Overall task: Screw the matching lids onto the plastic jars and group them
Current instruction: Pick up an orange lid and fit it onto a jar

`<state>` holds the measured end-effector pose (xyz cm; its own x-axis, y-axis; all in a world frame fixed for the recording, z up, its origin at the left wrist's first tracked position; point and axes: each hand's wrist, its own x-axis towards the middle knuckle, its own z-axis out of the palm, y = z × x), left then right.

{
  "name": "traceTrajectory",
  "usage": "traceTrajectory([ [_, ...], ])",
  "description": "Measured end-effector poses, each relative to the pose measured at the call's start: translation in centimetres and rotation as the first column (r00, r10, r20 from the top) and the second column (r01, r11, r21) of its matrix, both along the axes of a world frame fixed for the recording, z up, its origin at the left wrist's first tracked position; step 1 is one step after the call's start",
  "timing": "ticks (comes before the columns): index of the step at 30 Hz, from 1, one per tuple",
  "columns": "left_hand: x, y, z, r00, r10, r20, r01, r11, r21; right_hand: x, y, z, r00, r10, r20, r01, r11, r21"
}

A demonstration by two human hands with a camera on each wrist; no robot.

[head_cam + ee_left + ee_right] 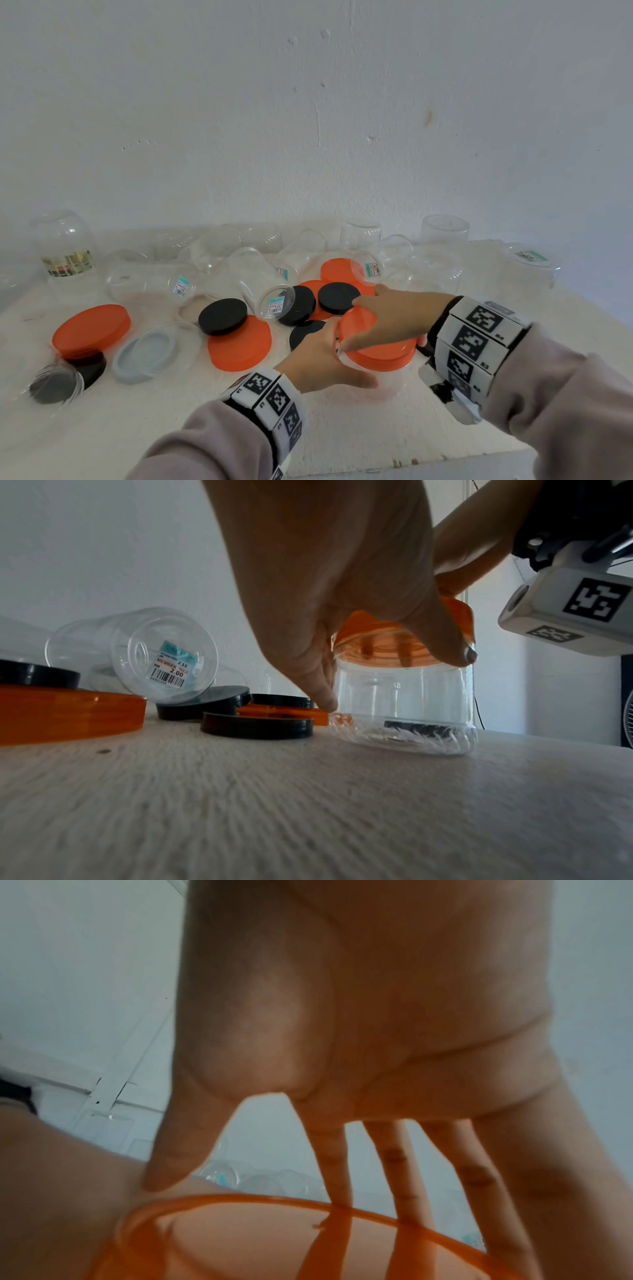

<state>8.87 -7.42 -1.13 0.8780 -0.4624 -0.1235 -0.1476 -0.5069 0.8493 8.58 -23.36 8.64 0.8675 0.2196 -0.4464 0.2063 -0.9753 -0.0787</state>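
A clear plastic jar [383, 382] [404, 696] stands upright on the white table [154, 421], near its front. My left hand [318, 359] [342, 574] grips the jar's wall, thumb on the near side and fingers round the far side. An orange lid [383, 354] [460, 612] [257, 1237] sits on the jar's mouth. My right hand [394, 315] [377, 1015] lies spread over the lid from above, its thumb and fingers curled over the rim. Whether the thread has caught is hidden.
Several clear jars lie or stand along the wall, one with a price tag [263, 287] [137, 653] on its side. Loose orange lids [239, 346], black lids [222, 315] and a grey lid [144, 356] lie to the left. The table's front edge [445, 459] is close.
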Motion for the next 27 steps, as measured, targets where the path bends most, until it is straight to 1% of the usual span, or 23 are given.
traceTrajectory([
  [6, 0.2, -0.3, -0.1, 1.000, 0.009, -0.022, -0.010, 1.000, -0.013, 0.4, -0.5, 0.7, 0.992, 0.108, -0.062, -0.104, 0.992, 0.065],
  [8, 0.2, -0.3, -0.3, 0.999, 0.009, -0.031, -0.010, 1.000, -0.020, 0.6, -0.6, 0.4, 0.993, 0.115, -0.039, -0.112, 0.991, 0.069],
  [11, 0.2, -0.2, -0.4, 0.999, 0.016, -0.044, -0.018, 0.999, -0.032, 0.6, -0.6, -0.3, 0.997, 0.079, 0.026, -0.080, 0.996, 0.043],
  [14, 0.1, 0.0, -0.3, 1.000, 0.014, -0.017, -0.014, 1.000, -0.003, 0.4, -0.3, -0.9, 0.996, 0.049, 0.069, -0.050, 0.999, 0.003],
  [17, 0.1, -0.1, -0.2, 1.000, 0.010, -0.022, -0.010, 1.000, -0.007, 0.2, -0.3, -0.4, 0.998, 0.065, -0.015, -0.065, 0.998, -0.003],
  [20, 0.1, -0.3, -0.2, 1.000, 0.014, -0.024, -0.014, 1.000, -0.011, 0.2, -0.6, 0.3, 0.989, 0.129, -0.067, -0.128, 0.992, 0.006],
  [23, 0.1, -0.3, -0.3, 1.000, 0.016, -0.023, -0.016, 1.000, -0.010, 0.4, -0.7, 0.3, 0.990, 0.133, -0.040, -0.133, 0.991, 0.016],
  [27, 0.2, -0.2, -0.4, 0.999, 0.022, -0.040, -0.023, 0.999, -0.025, 0.3, -0.6, -0.8, 0.996, 0.082, 0.045, -0.082, 0.996, -0.021],
])
